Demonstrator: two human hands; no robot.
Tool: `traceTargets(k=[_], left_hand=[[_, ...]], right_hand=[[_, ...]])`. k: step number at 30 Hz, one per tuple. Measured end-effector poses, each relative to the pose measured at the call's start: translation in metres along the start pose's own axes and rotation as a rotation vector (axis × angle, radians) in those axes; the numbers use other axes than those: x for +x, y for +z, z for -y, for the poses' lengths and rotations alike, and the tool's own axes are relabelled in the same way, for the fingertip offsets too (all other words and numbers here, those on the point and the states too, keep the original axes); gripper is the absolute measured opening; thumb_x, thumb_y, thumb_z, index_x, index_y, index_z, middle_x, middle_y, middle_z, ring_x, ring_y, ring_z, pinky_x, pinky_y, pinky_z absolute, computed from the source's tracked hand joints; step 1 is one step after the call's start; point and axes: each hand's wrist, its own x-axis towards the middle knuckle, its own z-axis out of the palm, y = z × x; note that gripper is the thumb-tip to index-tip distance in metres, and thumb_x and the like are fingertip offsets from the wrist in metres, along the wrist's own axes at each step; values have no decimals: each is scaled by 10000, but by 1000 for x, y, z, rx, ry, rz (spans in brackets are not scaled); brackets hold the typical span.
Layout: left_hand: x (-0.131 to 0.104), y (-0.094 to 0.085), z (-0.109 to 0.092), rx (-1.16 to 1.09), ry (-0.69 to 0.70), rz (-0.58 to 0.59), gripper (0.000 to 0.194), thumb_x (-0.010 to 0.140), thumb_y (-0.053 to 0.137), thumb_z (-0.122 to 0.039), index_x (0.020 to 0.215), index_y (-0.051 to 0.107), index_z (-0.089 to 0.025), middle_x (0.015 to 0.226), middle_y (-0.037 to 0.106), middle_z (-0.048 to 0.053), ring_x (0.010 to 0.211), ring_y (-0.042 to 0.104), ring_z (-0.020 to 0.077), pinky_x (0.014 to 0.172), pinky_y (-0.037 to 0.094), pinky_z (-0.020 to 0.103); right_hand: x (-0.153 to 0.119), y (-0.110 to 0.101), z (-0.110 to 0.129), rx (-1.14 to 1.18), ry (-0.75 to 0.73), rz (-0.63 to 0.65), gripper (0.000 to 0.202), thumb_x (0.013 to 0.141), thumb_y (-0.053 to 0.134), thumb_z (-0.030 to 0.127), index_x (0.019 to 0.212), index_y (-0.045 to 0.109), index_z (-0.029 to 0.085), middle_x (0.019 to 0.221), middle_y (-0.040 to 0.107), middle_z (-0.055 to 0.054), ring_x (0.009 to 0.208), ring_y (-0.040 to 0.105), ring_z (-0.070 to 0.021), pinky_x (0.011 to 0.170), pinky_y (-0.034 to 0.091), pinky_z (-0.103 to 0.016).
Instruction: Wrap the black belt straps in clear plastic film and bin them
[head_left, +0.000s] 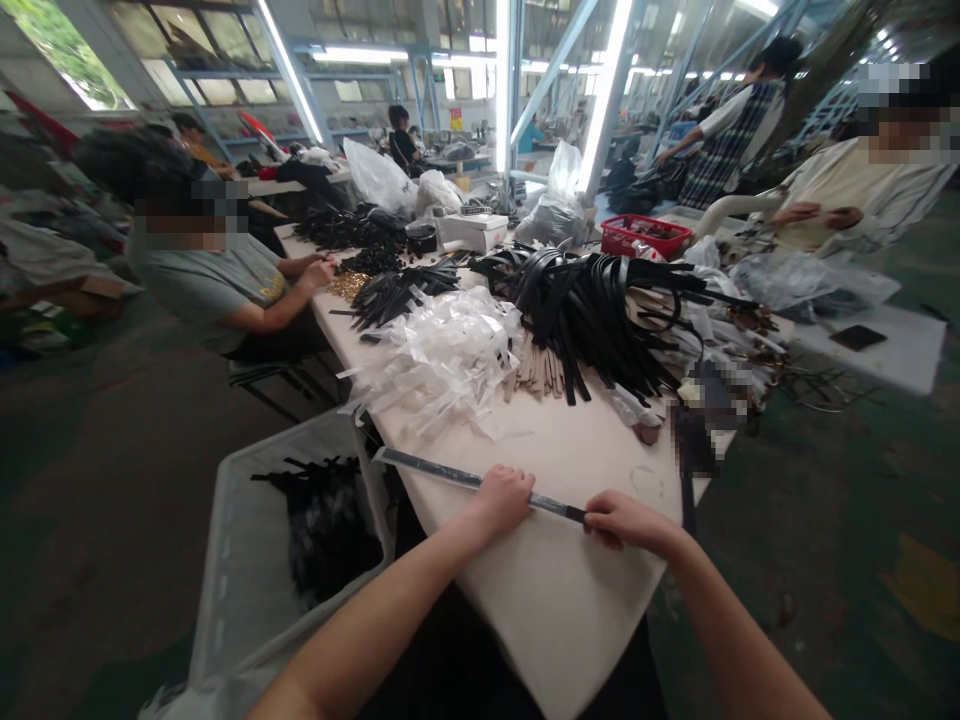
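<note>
A long black strap [431, 467] lies across the near part of the table, most of it inside a thin clear plastic sleeve. My left hand [506, 497] is closed over the middle of the sleeved strap. At the strap's bare right end, my right hand [626, 522] pinches it between thumb and fingers. Beyond my hands is a loose heap of white, glossy plastic sleeves [450, 350]. To its right, a thick bundle of black straps [581, 310] is spread over the table, with pale strap ends showing beneath.
A white bin [217, 560] with black straps stands below the table's [577, 600] left edge. Small black parts, gold pieces and a red basket [646, 238] sit farther back. One person [217, 290] works at the left; another [847, 200] is at the right.
</note>
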Motion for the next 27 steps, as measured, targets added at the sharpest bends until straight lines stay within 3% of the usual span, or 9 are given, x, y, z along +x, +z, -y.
traceTargets(k=[4, 7, 11, 17, 22, 27], left_hand=[[3, 5, -5, -20, -7, 54, 227, 938, 455, -251, 883, 644, -138, 839, 708, 139, 761, 701, 275, 685, 533, 380], [6, 5, -11, -44, 25, 41, 177, 909, 518, -277, 943, 635, -148, 882, 709, 124, 799, 701, 264, 718, 535, 367], [3, -2, -5, -38, -55, 38, 216, 826, 618, -289, 975, 625, -132, 916, 706, 147, 859, 695, 290, 777, 532, 397], [12, -2, -17, -70, -12, 79, 197, 887, 537, -299, 965, 641, -151, 915, 716, 137, 836, 705, 271, 739, 539, 372], [13, -2, -13, -60, -61, 62, 207, 833, 584, -277, 974, 630, -132, 898, 713, 154, 840, 702, 295, 751, 538, 396], [24, -1, -26, -94, -5, 74, 209, 895, 516, -327, 939, 632, -159, 881, 712, 126, 818, 703, 280, 726, 538, 379]], right_hand=[[7, 2, 1, -7, -20, -21, 230, 845, 549, 332, 788, 654, 136, 507, 553, 27, 408, 477, -90, 425, 361, -184], [10, 6, 3, 1, -34, -6, 229, 858, 524, 324, 805, 649, 139, 547, 591, 11, 434, 510, -96, 436, 379, -184], [2, -2, -4, -30, -8, -4, 237, 851, 519, 309, 779, 657, 130, 514, 572, 11, 392, 489, -96, 407, 359, -190], [10, -2, 0, -62, -54, -81, 237, 857, 535, 325, 776, 661, 142, 540, 557, 19, 444, 487, -89, 443, 366, -181], [4, -11, -2, -48, -53, -70, 286, 849, 553, 381, 776, 677, 133, 502, 520, 30, 429, 460, -94, 441, 358, -195], [15, -6, 3, -38, -78, -72, 257, 839, 554, 358, 778, 673, 139, 514, 531, 30, 432, 456, -93, 451, 355, -199]])
